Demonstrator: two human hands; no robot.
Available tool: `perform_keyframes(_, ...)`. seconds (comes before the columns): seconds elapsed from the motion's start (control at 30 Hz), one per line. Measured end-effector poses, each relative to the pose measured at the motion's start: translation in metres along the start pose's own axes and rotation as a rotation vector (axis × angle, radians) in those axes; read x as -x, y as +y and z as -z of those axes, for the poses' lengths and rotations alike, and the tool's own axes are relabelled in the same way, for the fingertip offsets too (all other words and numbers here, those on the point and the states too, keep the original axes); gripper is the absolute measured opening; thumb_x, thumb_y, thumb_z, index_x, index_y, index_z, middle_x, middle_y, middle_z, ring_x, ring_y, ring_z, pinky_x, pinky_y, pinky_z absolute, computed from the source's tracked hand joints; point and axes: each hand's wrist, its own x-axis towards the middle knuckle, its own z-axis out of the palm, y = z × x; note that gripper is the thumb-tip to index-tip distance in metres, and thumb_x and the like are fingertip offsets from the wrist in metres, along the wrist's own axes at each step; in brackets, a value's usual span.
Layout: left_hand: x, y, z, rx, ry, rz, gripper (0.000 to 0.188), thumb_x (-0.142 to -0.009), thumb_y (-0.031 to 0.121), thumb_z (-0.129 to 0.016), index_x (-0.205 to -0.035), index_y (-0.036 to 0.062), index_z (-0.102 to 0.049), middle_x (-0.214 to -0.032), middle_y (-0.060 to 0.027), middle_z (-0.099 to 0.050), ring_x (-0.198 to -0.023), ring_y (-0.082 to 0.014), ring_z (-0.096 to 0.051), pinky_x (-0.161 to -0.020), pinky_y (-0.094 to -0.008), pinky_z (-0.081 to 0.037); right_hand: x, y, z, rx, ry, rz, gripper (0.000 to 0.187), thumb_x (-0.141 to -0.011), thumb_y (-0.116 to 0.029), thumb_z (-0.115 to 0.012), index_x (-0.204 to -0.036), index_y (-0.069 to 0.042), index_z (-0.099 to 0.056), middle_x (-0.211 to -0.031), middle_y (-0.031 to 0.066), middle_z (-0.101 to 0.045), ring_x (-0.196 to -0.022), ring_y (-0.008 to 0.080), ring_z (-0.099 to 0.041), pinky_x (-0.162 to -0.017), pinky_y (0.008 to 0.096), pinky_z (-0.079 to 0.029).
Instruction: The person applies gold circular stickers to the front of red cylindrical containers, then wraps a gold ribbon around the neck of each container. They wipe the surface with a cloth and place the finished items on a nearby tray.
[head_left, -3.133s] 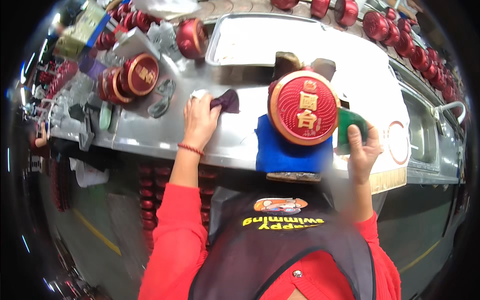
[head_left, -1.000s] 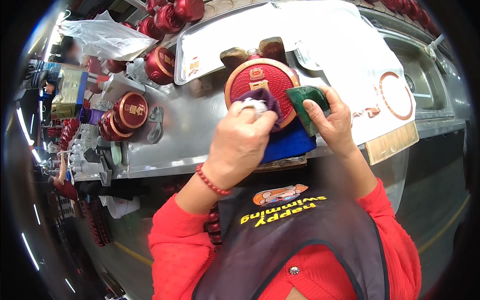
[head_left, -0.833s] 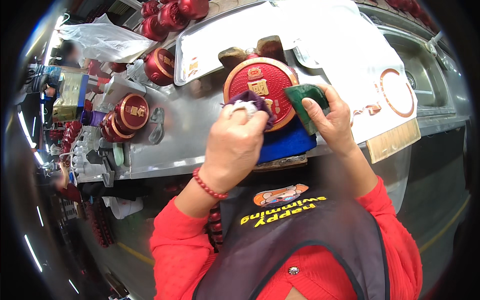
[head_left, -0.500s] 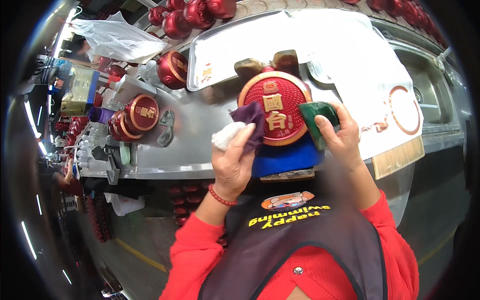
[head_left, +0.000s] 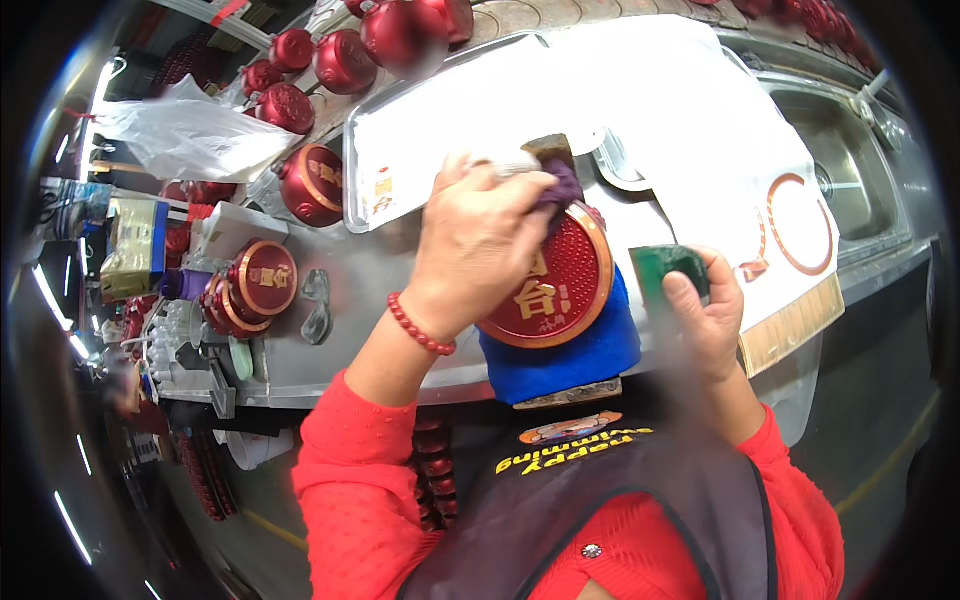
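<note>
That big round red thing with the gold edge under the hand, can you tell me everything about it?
The round red disc has a gold rim, a finely ribbed face and gold markings. It looks glossy, like glazed ceramic or lacquer. It lies tilted on a blue cloth pad at the metal counter's edge. The left hand presses a purple cloth against its upper edge.

This looks like a small workshop or packing line where round red containers are cleaned and finished. A long metal counter (head_left: 370,330) carries many alike: red jars (head_left: 345,60) in a row along the far edge, gold-rimmed red lids (head_left: 262,280) stacked at the left, and a metal tray (head_left: 400,180) lying flat. A steel sink (head_left: 850,175) is set into the counter at the right, a crumpled plastic bag (head_left: 190,135) lies far left, and the person wears a dark apron (head_left: 610,520).
</note>
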Motion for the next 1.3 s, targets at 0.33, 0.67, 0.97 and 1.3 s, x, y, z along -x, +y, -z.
perform_keyframes(0.33,0.062,0.068,-0.027,-0.232,-0.036,-0.341,0.028,-0.084,0.018,-0.067,-0.109,0.0091,-0.077,-0.105,-0.0024,-0.069,-0.113,-0.0250,-0.056,-0.089,-0.0385,-0.046,0.009,-0.013,0.007,-0.107,0.008,0.022,0.027,-0.101,-0.012,-0.070,-0.122,0.002,-0.061,-0.102,0.0076,-0.072,-0.083,0.0100,-0.067,-0.075,0.0237,-0.056)
perform_keyframes(0.67,0.160,0.044,-0.039,-0.110,0.365,0.189,0.055,-0.068,-0.002,-0.082,-0.120,0.0140,-0.079,-0.120,-0.0066,-0.072,-0.121,-0.0284,-0.051,-0.100,-0.0365,-0.051,0.014,0.007,-0.031,0.158,-0.221,0.202,0.026,-0.098,-0.015,-0.075,-0.116,0.000,-0.066,-0.094,0.0029,-0.072,-0.081,0.0079,-0.064,-0.072,0.0237,-0.053)
perform_keyframes(0.97,0.154,0.022,-0.046,0.356,0.508,0.469,0.040,-0.091,0.001,-0.067,-0.130,0.0050,-0.072,-0.135,-0.0144,-0.068,-0.124,-0.0295,-0.055,-0.109,-0.0396,-0.044,-0.025,0.013,-0.030,0.175,-0.096,0.228,0.036,-0.099,-0.028,-0.074,-0.120,0.000,-0.066,-0.098,0.0034,-0.072,-0.087,0.0097,-0.065,-0.078,0.0237,-0.053)
perform_keyframes(1.3,0.119,-0.037,-0.023,-0.166,0.506,0.480,0.046,-0.100,0.019,-0.066,-0.141,-0.0009,-0.056,-0.126,-0.0176,-0.067,-0.122,-0.0290,-0.059,-0.105,-0.0399,-0.044,-0.031,0.007,-0.018,-0.085,0.008,0.117,0.024,-0.101,-0.013,-0.070,-0.120,0.001,-0.065,-0.105,0.0048,-0.072,-0.090,0.0081,-0.066,-0.079,0.0221,-0.053)
